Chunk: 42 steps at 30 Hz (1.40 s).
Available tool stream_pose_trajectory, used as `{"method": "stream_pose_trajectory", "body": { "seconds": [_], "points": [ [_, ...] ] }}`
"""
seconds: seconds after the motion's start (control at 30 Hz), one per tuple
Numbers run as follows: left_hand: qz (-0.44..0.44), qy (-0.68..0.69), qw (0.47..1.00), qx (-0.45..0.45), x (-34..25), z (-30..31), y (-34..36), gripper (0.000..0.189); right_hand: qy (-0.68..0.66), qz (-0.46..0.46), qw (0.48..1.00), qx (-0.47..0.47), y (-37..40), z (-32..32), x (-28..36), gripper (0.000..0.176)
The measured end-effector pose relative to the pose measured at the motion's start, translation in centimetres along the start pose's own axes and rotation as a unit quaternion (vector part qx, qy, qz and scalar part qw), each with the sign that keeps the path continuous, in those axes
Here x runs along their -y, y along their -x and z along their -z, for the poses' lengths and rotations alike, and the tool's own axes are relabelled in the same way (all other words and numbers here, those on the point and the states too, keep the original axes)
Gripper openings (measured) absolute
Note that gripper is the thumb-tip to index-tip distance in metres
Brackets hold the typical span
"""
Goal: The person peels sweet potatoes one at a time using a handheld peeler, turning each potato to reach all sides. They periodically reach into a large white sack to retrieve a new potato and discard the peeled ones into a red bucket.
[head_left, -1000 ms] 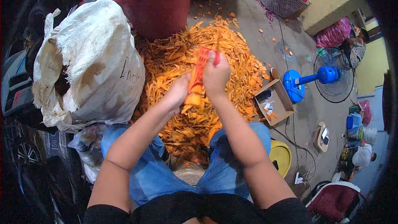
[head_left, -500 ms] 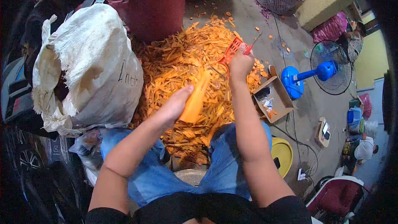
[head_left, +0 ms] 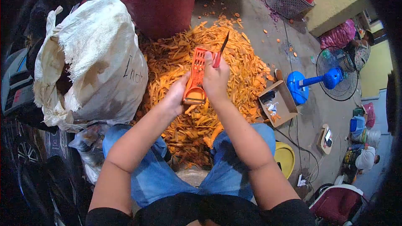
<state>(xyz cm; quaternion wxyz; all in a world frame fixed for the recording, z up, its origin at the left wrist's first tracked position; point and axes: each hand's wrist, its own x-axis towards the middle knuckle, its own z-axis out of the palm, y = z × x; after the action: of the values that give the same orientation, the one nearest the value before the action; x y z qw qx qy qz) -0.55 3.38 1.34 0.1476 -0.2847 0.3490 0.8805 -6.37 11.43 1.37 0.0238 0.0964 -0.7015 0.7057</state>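
My right hand (head_left: 215,79) is closed on a red-orange peeler (head_left: 198,69) with a slotted body, and a small knife (head_left: 224,46) with a red handle sticks up from the same hand. Just left of it, my left hand (head_left: 178,94) is wrapped round a peeled orange carrot (head_left: 194,96), mostly hidden behind the peeler. The peeler's blade end lies over the carrot. Below and around both hands spreads a large heap of orange peelings (head_left: 238,62).
A white sack (head_left: 104,58) stands at left, a red tub (head_left: 159,8) behind the heap. To the right are a cardboard box (head_left: 286,104), a blue fan (head_left: 299,86), a yellow lid (head_left: 284,159) and cables. Two people are at far right.
My right hand has moved left and down, bringing the peeler onto the carrot. My left hand has shifted slightly up. The knife now points upward.
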Motion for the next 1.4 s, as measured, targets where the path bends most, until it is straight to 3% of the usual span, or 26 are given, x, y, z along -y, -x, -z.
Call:
{"method": "stream_pose_trajectory", "body": {
  "seconds": [0.13,0.23,0.3,0.5,0.63,0.73,0.8,0.83,0.87,0.93,1.0,1.07,1.2,1.33,1.4],
  "points": [
    [-0.001,-0.028,1.000,-0.013,0.0,-0.4,0.5,0.036,0.047,0.033,0.998,-0.022,0.1,0.0,0.0,0.025],
    [-0.026,-0.034,0.999,0.032,0.1,-0.2,0.5,0.032,0.118,0.044,0.991,-0.048,0.1,0.1,0.0,0.021],
    [-0.005,-0.088,0.996,-0.011,-0.1,-0.8,1.2,0.032,0.204,0.056,0.975,-0.065,0.1,0.3,0.6,0.013],
    [-0.049,-0.085,0.995,0.001,0.4,-0.6,0.6,0.031,0.253,0.072,0.963,-0.066,-0.2,0.6,1.2,0.005],
    [-0.030,-0.153,0.988,0.004,0.3,-0.7,0.8,0.032,0.261,0.073,0.958,-0.092,-1.2,0.9,0.1,0.007],
    [-0.065,-0.237,0.969,0.017,1.4,0.0,0.5,0.032,0.262,0.026,0.954,-0.145,-3.1,2.4,-1.1,0.012],
    [-0.022,-0.292,0.953,0.072,2.7,0.1,1.1,0.033,0.208,0.030,0.947,-0.243,-5.3,4.5,-2.9,0.019],
    [-0.067,-0.326,0.940,0.075,3.4,-0.6,1.9,0.036,0.210,0.029,0.946,-0.245,-5.4,5.1,-3.0,0.019],
    [-0.112,-0.361,0.923,0.077,3.8,-1.2,2.6,0.040,0.262,0.020,0.932,-0.250,-5.3,5.5,-3.0,0.020],
    [-0.085,-0.374,0.916,0.117,3.1,-1.2,2.9,0.042,0.311,0.010,0.916,-0.253,-5.5,6.0,-3.1,0.022],
    [0.047,-0.301,0.949,0.088,1.5,-1.7,3.6,0.040,0.224,-0.039,0.941,-0.253,-6.0,6.7,-3.6,0.025],
    [-0.004,-0.268,0.960,0.076,1.8,-0.4,2.5,0.035,0.198,-0.010,0.944,-0.264,-6.4,6.8,-4.0,0.026],
    [-0.021,-0.219,0.974,0.052,0.9,0.7,1.4,0.033,0.101,-0.093,0.966,-0.221,-4.9,4.8,-0.4,0.025],
    [0.024,-0.109,0.993,0.046,-0.3,0.6,1.2,0.034,0.055,-0.057,0.985,-0.153,-3.4,2.8,0.2,0.029],
    [0.075,0.010,0.992,0.103,-0.4,1.4,0.4,0.036,0.036,-0.116,0.985,-0.121,-2.2,1.7,0.7,0.030]
  ]
}}
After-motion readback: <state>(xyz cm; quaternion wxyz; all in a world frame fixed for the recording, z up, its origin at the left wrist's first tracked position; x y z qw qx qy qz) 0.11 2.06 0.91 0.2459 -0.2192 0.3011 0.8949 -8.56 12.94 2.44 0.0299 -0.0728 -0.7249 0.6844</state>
